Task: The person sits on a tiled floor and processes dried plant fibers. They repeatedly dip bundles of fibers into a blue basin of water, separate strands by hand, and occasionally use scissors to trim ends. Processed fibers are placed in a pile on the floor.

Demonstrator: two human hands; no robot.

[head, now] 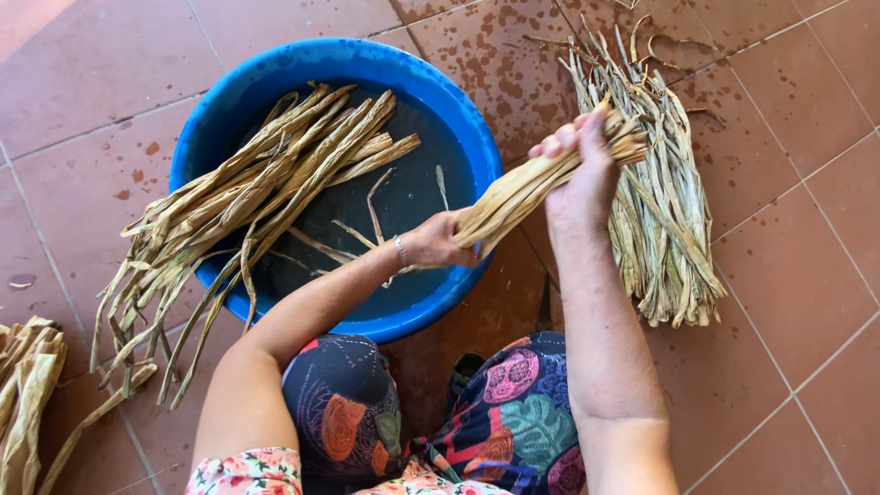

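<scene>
Patterned knees (440, 431) sit lowest in view, partly cut off by the bottom edge. Both hands clamp one bundle of dried leaf strips (536, 179): the left hand (440, 243) is wrapped tight around its lower end over the blue basin (275, 82), and the right hand (582, 174) is fisted round its upper end, fingertips hidden behind the strips. More strips (257, 192) drape over the basin's left rim into dark water. A loose sheaf (665, 202) lies on the wet tiled floor (807, 275) just right; another heap (27, 385) is cropped at left.
</scene>
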